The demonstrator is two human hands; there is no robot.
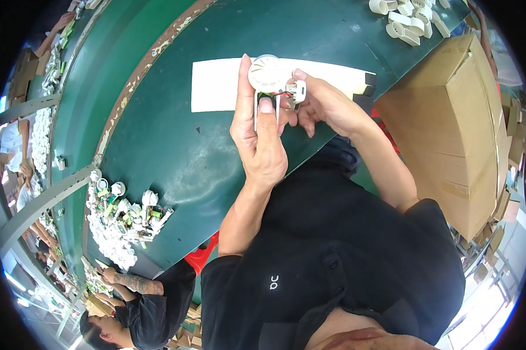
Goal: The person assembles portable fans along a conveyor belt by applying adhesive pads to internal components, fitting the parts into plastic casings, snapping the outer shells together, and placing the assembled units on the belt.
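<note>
My left hand (262, 131) is wrapped round a small white handheld fan (265, 74), its round slotted head pointing away from me. The thumb presses on the fan's opened body, where dark and greenish parts show. Thin red and dark wires run from the body to a small white plastic part (298, 92). My right hand (331, 108) is curled at that part, with the thumb above it and the fingers bent below; the exact contact is partly hidden. Under the hands, a long white lit panel (216, 87) lies on the green table (175, 140).
White and green fan pieces (137, 219) are heaped at the table's left. Cream plastic shells (412, 20) lie at the far right. A large cardboard box (444, 128) stands at my right. A co-worker (140, 309) sits at lower left. Beyond a worn rim (140, 70) runs a green belt (93, 99).
</note>
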